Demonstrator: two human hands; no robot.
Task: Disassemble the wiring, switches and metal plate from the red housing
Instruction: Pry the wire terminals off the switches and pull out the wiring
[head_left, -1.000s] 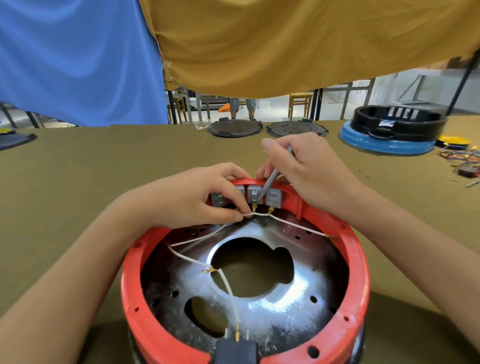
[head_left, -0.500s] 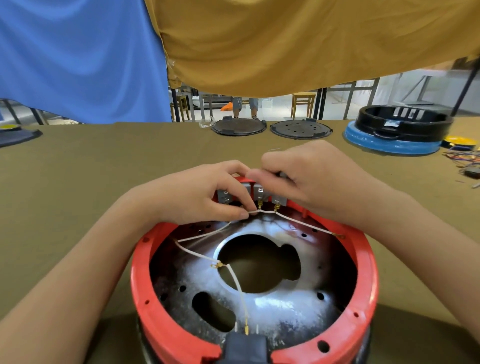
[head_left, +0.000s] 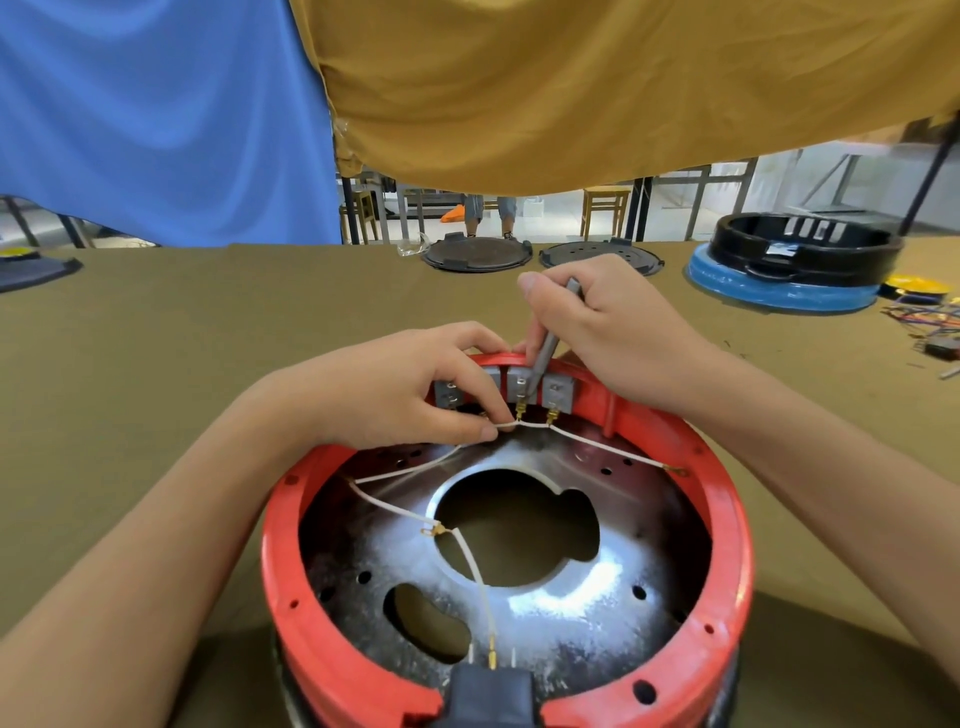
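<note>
The round red housing (head_left: 727, 561) stands open side up in front of me, with a shiny metal plate (head_left: 571, 613) with large cut-outs inside it. Three grey switches (head_left: 558, 392) sit in a row on the far inner wall. White wires (head_left: 395, 506) run from their gold terminals across the plate to a black socket (head_left: 491, 693) at the near rim. My left hand (head_left: 395, 389) pinches a white wire just below the switches. My right hand (head_left: 608, 327) grips a thin grey metal tool (head_left: 545, 351), its tip on the middle switch.
Two dark round plates (head_left: 475, 254) lie at the table's far edge. A black ring on a blue base (head_left: 789, 275) stands far right, with loose coloured wires (head_left: 930, 317) beside it. A dark part (head_left: 31, 273) lies far left. Blue and ochre cloths hang behind.
My right hand has lifted from a low clenched pose over the switches, so the grey tool shows again, upright with its tip on the middle switch. My left hand keeps its pinch on the wire.
</note>
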